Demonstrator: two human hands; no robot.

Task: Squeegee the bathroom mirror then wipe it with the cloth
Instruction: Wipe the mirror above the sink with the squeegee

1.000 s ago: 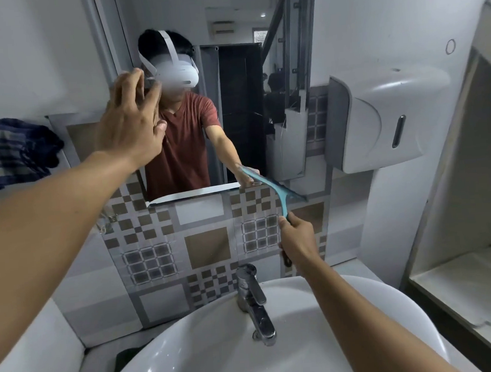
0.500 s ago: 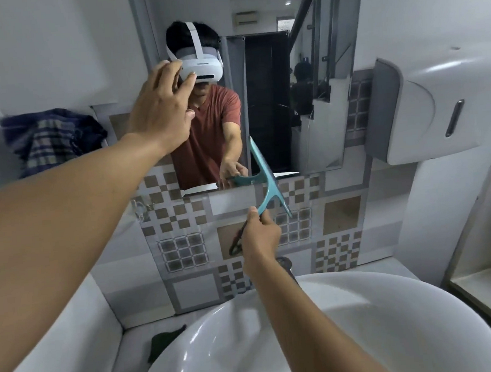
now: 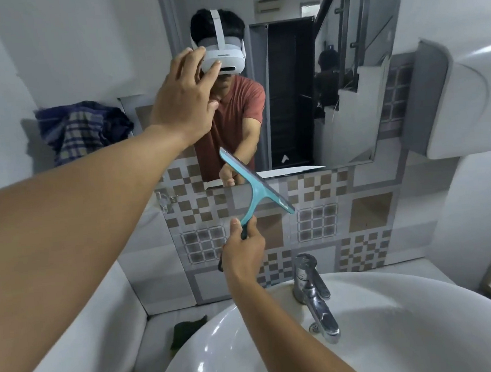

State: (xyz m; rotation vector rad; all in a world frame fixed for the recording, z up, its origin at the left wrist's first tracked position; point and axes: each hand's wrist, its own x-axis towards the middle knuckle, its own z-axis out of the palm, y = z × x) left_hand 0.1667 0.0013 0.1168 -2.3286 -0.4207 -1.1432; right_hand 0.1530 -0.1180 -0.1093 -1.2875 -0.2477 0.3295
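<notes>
Head view: your right hand (image 3: 244,254) is clamped on the teal plastic squeegee (image 3: 253,189), its blade tilted across the lower edge of the rectangular wall mirror (image 3: 333,92). Your left hand (image 3: 184,98), fingers spread, lies against the glass. No writing is legible; the checked cloth (image 3: 81,133) is bunched left of the mirror.

We see a teal squeegee (image 3: 254,185) with a dark handle end, above a white basin (image 3: 394,335). Left of the basin lies a dark green cloth (image 3: 187,330); behind it, grey-and-brown checkered tiles (image 3: 343,228). A blue plaid cloth (image 3: 81,133) hangs upper left.
</notes>
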